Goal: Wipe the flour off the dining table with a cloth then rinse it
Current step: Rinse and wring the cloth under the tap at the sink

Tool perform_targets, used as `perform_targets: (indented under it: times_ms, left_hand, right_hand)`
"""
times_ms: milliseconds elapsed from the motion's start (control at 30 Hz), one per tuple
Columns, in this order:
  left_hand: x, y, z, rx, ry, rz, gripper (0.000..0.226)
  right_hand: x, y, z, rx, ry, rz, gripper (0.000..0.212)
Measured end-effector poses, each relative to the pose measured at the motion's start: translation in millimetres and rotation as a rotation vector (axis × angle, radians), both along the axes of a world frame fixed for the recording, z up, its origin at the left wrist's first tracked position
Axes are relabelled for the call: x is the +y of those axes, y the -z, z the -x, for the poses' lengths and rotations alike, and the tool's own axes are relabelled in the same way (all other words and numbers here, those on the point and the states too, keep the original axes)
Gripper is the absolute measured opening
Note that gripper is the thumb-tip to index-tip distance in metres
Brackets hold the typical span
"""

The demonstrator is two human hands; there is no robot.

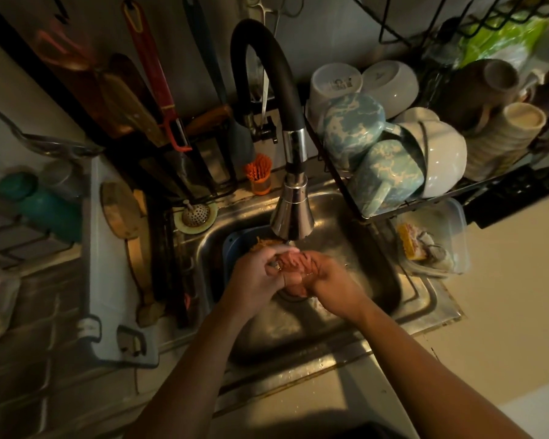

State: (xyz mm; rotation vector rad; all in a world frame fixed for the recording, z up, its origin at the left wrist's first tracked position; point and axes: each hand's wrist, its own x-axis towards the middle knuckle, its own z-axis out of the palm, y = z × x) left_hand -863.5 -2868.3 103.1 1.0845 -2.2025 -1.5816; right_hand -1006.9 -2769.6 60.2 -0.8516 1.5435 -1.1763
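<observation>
A bunched pink cloth [293,264] is squeezed between both my hands over the steel sink [374,280]. My left hand [255,277] grips it from the left with curled fingers. My right hand [327,280] grips it from the right. Both hands sit just below the chrome spray head of the black tap [292,213]. Most of the cloth is hidden inside my hands.
A blue basin [235,245] with orange scraps lies in the sink behind my hands. A dish rack [403,204] with cups and bowls hangs over the sink's right side. A plastic tub [454,236] with sponges sits right. A strainer [196,214] and utensils stand at left.
</observation>
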Motion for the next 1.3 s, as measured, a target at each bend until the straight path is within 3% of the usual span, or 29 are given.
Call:
perform_targets:
  times_ms: [133, 200, 367, 433, 667, 833, 1000, 1067, 1133, 1200, 1300]
  left_hand:
    - [7, 6, 4, 0.078, -0.176, 0.117, 0.032]
    - [11, 9, 6, 0.113, -0.238, 0.132, 0.027]
    - [14, 17, 5, 0.105, -0.214, 0.147, 0.02]
    - [13, 15, 1, 0.124, -0.183, 0.044, 0.033]
    - [26, 8, 5, 0.192, -0.339, 0.085, 0.027]
    - [21, 10, 13, 0.206, -0.506, -0.198, 0.031]
    - [15, 13, 22, 0.17, -0.575, -0.398, 0.032]
    - [16, 14, 23, 0.167, -0.568, -0.441, 0.032]
    - [18, 11, 24, 0.155, -0.565, -0.464, 0.037]
    - [17, 14, 23, 0.137, -0.562, -0.447, 0.037]
    - [15, 15, 17, 0.13, -0.515, -0.287, 0.024]
  right_hand:
    - [5, 0, -3, -0.366, 0.078, 0.032, 0.037]
    - [7, 3, -2, -0.397, 0.065, 0.041, 0.049]
    - [2, 2, -6, -0.096, 0.123, 0.049, 0.04]
    - [2, 1, -4, 0.014, 0.123, 0.062, 0.023]
    - [-4, -6, -19, -0.055, 0.149, 0.14, 0.02]
    - [-1, -1, -23, 0.199, 0.148, 0.294, 0.044]
    - [-4, 20, -16, 0.542, 0.175, 0.41, 0.032]
    - [-3, 22, -11, 0.613, 0.155, 0.449, 0.033]
    - [-2, 25, -9, 0.643, 0.103, 0.464, 0.019]
    - [0, 25, -9, 0.563, 0.08, 0.382, 0.006]
    - [2, 15, -10, 0.136, 0.088, 0.198, 0.007]
